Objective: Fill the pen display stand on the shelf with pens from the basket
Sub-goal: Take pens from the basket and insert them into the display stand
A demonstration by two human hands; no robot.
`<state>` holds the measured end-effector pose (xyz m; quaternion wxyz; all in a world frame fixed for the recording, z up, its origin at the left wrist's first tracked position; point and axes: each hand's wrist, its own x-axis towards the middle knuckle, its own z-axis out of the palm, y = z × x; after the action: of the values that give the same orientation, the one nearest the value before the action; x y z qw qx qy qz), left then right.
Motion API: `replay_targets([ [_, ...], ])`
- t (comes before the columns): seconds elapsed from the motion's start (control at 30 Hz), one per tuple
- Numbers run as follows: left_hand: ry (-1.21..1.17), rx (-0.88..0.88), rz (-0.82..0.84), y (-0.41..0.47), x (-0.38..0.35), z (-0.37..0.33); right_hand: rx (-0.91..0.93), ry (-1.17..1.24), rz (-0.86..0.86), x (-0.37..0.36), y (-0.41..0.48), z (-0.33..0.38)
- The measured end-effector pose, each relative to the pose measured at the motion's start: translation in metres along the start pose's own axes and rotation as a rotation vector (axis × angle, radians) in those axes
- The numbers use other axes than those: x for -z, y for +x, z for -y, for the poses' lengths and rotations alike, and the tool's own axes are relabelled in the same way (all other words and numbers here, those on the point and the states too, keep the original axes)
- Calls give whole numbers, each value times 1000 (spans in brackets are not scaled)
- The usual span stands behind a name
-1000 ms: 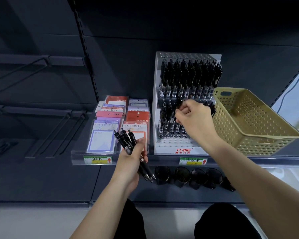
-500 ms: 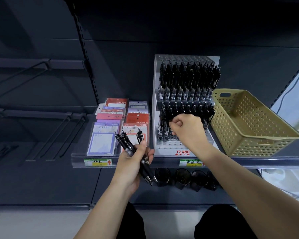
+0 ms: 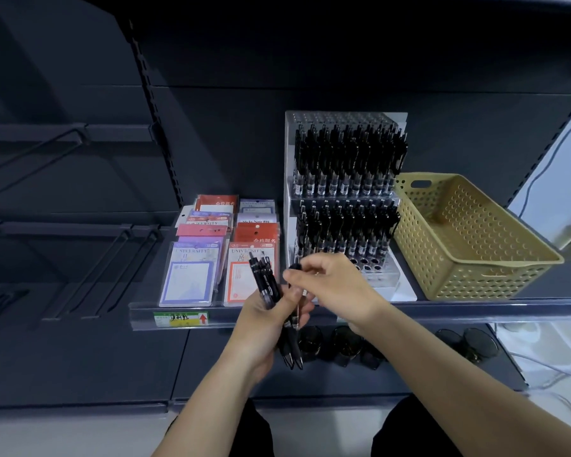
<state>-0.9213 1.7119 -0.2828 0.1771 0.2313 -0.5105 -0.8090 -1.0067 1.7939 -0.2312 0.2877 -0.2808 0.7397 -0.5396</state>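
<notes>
Restocking looks nearly complete: the pen display stand (image 3: pixel 289 192) on the shelf (image 3: pixel 475 310) has its upper tiers packed with black pens, and open holes remain in its front row. The basket (image 3: pixel 459 258) just beside it appears empty. The left hand (image 3: pixel 261 324) grips a last handful of pens (image 3: pixel 266 282) at the shelf edge, while the right hand (image 3: pixel 333 285), fingers curled, pinches the top of a single pen (image 3: pixel 294 266) from that bunch.

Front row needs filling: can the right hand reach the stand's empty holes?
Probably yes: the right hand, pinching a pen, is just in front of the empty holes, nothing between.
</notes>
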Motion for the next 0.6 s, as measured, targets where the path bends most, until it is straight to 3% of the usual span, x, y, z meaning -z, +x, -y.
replay_targets([
  [0.17, -3, 75, 73, -5, -1, -2, -28, 5, -47, 17, 2, 2],
  [0.33, 7, 92, 85, -7, -7, -5, -16, 187, -77, 29, 2, 6],
  [0.6, 44, 11, -22, -2, -6, 4, -24, 142, -193, 25, -4, -3],
])
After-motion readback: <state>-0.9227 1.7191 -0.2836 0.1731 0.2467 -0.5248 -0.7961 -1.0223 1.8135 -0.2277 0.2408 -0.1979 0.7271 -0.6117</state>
